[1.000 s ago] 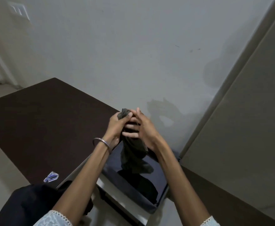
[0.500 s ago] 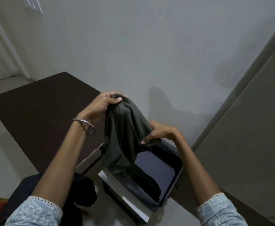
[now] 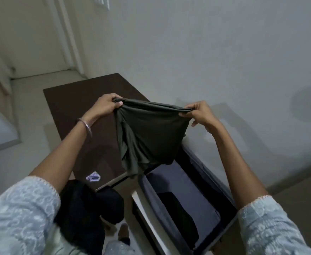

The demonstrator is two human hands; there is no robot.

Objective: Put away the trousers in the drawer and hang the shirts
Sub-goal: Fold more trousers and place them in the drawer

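I hold a dark olive pair of trousers [image 3: 149, 137] stretched out by the waistband between both hands. My left hand [image 3: 105, 105] grips its left end and my right hand [image 3: 198, 112] grips its right end. The cloth hangs down over the far end of an open drawer [image 3: 184, 190] with a grey-blue lining. A folded black garment [image 3: 178, 214] lies inside that drawer. More dark clothing [image 3: 88, 216] is draped over my left forearm, low at the left.
A dark brown cabinet top [image 3: 81, 115] with a small sticker [image 3: 93, 177] lies to the left of the drawer. A white wall stands behind it and a beige panel at right. My foot [image 3: 123, 231] shows on the pale floor below.
The trousers were bunched between my hands; my hands have moved apart and spread the waistband wide. My view has tilted further down over the drawer.
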